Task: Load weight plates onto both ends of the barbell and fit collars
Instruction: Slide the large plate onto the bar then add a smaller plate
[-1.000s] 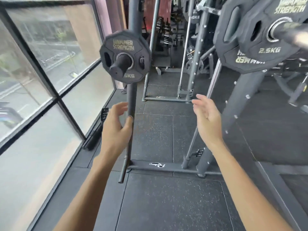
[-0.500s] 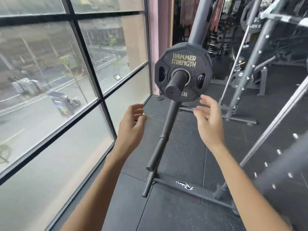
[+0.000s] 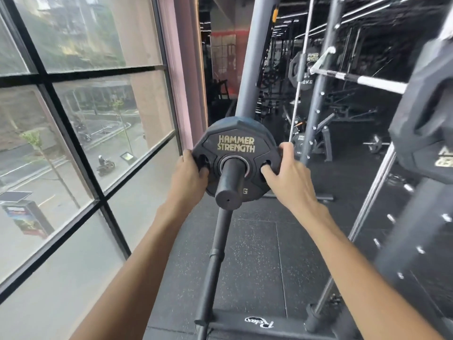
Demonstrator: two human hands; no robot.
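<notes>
A small black weight plate lettered "Hammer Strength" sits on a black storage peg that points toward me from the rack's grey upright. My left hand grips the plate's left edge, fingers hooked in its left grip hole. My right hand holds the right edge, fingers in the right grip hole. At the far right a large black plate hangs close and blurred. A chrome barbell lies across the rack behind it.
A big window fills the left side. A second black peg slants down below the plate to the rack's base bar. Perforated uprights stand to the right on the rubber floor.
Both hands have gone from hovering open in front of the peg to gripping the small plate's two edges. The view has swung closer to the plate.
</notes>
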